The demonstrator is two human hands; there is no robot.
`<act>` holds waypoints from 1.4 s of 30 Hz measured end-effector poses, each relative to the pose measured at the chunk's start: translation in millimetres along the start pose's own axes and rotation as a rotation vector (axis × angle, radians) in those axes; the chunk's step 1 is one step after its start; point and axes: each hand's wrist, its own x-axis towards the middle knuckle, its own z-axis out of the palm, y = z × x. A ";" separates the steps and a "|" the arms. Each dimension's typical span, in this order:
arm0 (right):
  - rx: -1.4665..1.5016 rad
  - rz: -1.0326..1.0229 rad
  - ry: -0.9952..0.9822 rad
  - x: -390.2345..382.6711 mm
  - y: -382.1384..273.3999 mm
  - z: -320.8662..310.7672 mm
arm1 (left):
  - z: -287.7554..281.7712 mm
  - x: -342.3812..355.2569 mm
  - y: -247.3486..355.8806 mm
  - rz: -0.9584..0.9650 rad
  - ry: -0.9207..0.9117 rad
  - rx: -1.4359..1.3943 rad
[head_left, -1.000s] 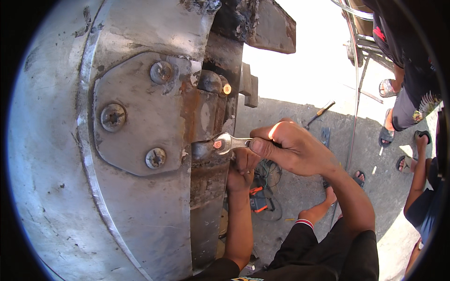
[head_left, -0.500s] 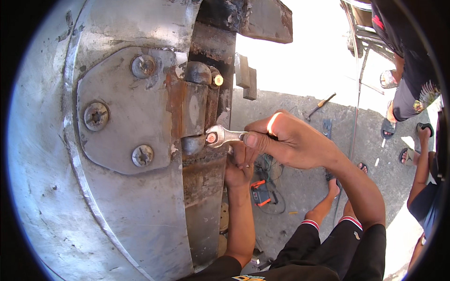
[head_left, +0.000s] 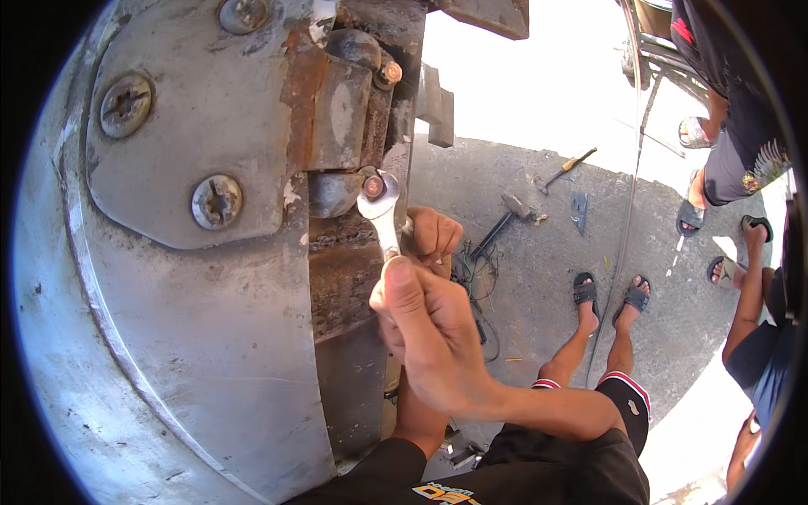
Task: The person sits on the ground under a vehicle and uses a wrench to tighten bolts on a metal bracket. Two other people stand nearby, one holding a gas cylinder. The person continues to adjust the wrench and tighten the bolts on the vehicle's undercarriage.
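Note:
My right hand [head_left: 433, 341] grips a steel wrench [head_left: 385, 223], the thumb pressed along its shank. The wrench head sits around a small rusty bolt end [head_left: 374, 186] at the lower corner of a heavy metal hinge [head_left: 341, 126]. Behind the right hand, my left hand [head_left: 434, 236] is closed at the far edge of the hinge. A bit of bare metal shows at its fingers, but what it holds is hidden. A second bolt end [head_left: 390, 73] sticks out higher on the hinge. Left of it, a grey plate [head_left: 189, 109] carries large slotted screws [head_left: 216, 202].
A large curved metal body [head_left: 227, 311] fills the left side. On the concrete floor lie a hammer [head_left: 497, 225], a tool with a yellow handle [head_left: 568, 170] and tangled wires [head_left: 480, 282]. Other people [head_left: 741, 135] stand or crouch at the right.
My right hand has swung the wrench from pointing right to pointing down toward me, its head still at the lower bolt. The view has shifted, so the hinge and plate appear higher.

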 end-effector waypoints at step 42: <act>0.047 -0.018 -0.053 -2.9 -17.8 -25.5 | 28.5 19.9 8.5 -0.027 -0.124 -0.020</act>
